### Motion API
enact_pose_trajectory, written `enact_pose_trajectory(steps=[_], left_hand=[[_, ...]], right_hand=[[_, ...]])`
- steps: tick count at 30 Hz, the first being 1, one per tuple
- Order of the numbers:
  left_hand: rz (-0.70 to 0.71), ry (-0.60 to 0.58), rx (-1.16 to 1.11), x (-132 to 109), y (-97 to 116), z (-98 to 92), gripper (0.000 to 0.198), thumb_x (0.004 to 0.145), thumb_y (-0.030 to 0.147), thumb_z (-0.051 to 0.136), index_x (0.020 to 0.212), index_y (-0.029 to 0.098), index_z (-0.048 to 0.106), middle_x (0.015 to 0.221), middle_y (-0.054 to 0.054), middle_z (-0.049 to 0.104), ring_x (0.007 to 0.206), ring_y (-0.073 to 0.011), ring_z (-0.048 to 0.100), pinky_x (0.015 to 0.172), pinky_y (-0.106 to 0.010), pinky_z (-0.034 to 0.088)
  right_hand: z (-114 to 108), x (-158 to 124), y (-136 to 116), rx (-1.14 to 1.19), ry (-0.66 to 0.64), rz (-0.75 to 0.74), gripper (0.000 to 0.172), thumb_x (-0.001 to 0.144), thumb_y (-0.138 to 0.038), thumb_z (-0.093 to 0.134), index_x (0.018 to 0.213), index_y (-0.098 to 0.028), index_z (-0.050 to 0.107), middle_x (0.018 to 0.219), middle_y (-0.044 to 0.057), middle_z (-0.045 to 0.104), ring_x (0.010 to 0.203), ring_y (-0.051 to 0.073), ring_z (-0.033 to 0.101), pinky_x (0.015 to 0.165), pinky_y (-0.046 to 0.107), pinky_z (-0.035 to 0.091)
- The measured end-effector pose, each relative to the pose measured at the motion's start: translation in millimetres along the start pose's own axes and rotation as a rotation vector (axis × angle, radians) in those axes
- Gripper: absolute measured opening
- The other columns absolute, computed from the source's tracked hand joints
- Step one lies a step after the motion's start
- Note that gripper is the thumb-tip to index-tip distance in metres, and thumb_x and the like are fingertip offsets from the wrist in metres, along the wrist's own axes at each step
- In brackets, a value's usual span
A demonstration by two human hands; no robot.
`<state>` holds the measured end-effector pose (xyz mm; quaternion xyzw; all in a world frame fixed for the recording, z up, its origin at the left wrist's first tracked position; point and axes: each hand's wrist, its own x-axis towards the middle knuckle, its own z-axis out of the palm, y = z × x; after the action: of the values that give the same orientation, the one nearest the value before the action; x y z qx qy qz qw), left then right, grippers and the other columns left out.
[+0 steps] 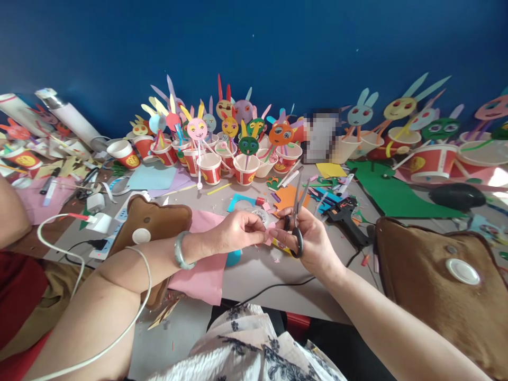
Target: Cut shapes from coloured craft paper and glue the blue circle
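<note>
My left hand [244,231] is closed, its thumb and fingers pinching a small piece of pink paper [270,230]. My right hand [313,241] grips a pair of scissors [297,211] with dark handles, the blades spread and pointing up and away from me. The right fingertips also meet the pink piece, so both hands touch it. Just below lies a yellow glue stick [282,246], partly hidden by the right hand. A sheet of pink paper [206,248] lies under my left forearm, beside a blue paper shape [233,258].
Several red-and-white paper cups [209,172] with paper rabbit faces line the back wall. A black glue gun [349,219] lies right of my hands, near green paper [397,193]. Brown cushioned warmers [432,296] flank me. At left are a power strip [103,244] and a person's arm [11,211].
</note>
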<state>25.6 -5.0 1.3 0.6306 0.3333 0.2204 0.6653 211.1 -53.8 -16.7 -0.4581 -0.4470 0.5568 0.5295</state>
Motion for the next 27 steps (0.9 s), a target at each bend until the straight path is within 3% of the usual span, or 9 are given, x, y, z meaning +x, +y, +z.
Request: enact_pose_trajectory(steps=[6, 9, 14, 19, 23, 27], left_hand=[[0.087, 0.112, -0.027, -3, 5, -1.5, 0.008, 0.075, 0.015, 0.065, 0.067, 0.013, 0.065, 0.068, -0.003, 0.067, 0.064, -0.0102, 0.061, 0.062, -0.022, 0.048], [0.137, 0.17, -0.058, -4, 10, -3.3, 0.011, 0.076, 0.019, 0.066, 0.068, 0.013, 0.065, 0.067, -0.002, 0.065, 0.065, -0.0105, 0.061, 0.064, -0.022, 0.05], [0.167, 0.26, -0.03, -6, 16, -6.5, 0.016, 0.08, 0.025, 0.067, 0.071, 0.012, 0.065, 0.069, -0.002, 0.064, 0.065, -0.0094, 0.059, 0.064, -0.021, 0.048], [0.178, 0.271, -0.023, -7, 16, -6.6, 0.018, 0.083, 0.027, 0.065, 0.074, 0.011, 0.064, 0.074, -0.005, 0.068, 0.07, -0.0118, 0.062, 0.067, -0.023, 0.05], [0.178, 0.265, -0.064, -6, 15, -6.1, 0.019, 0.084, 0.027, 0.065, 0.073, 0.012, 0.064, 0.073, -0.005, 0.068, 0.072, -0.0124, 0.064, 0.07, -0.024, 0.051], [0.16, 0.287, -0.067, -6, 14, -6.1, 0.02, 0.083, 0.029, 0.069, 0.075, 0.012, 0.065, 0.073, -0.003, 0.067, 0.069, -0.0105, 0.061, 0.068, -0.023, 0.05]], right_hand=[[-2, -1, -3, -0.072, 0.064, -0.04, 0.039, 0.075, -0.043, 0.085, 0.095, -0.023, 0.06, 0.068, -0.004, 0.067, 0.06, 0.012, 0.061, 0.059, 0.023, 0.05], [-2, -3, -6, -0.156, -0.051, -0.026, 0.045, 0.08, -0.055, 0.078, 0.103, -0.022, 0.058, 0.075, 0.0, 0.07, 0.066, 0.014, 0.063, 0.064, 0.026, 0.051], [3, -7, -4, -0.221, -0.279, -0.017, 0.06, 0.078, -0.068, 0.073, 0.11, -0.02, 0.055, 0.083, 0.004, 0.069, 0.065, 0.014, 0.058, 0.057, 0.027, 0.046], [6, -8, 3, -0.234, -0.353, -0.011, 0.065, 0.078, -0.07, 0.072, 0.114, -0.019, 0.052, 0.087, 0.005, 0.068, 0.073, 0.017, 0.061, 0.065, 0.03, 0.048], [6, -10, 7, -0.246, -0.352, -0.016, 0.062, 0.078, -0.069, 0.072, 0.11, -0.019, 0.052, 0.085, 0.006, 0.069, 0.074, 0.018, 0.062, 0.067, 0.031, 0.05], [8, -12, 5, -0.24, -0.213, -0.041, 0.052, 0.077, -0.057, 0.079, 0.105, -0.02, 0.055, 0.078, 0.002, 0.069, 0.063, 0.015, 0.06, 0.058, 0.028, 0.049]])
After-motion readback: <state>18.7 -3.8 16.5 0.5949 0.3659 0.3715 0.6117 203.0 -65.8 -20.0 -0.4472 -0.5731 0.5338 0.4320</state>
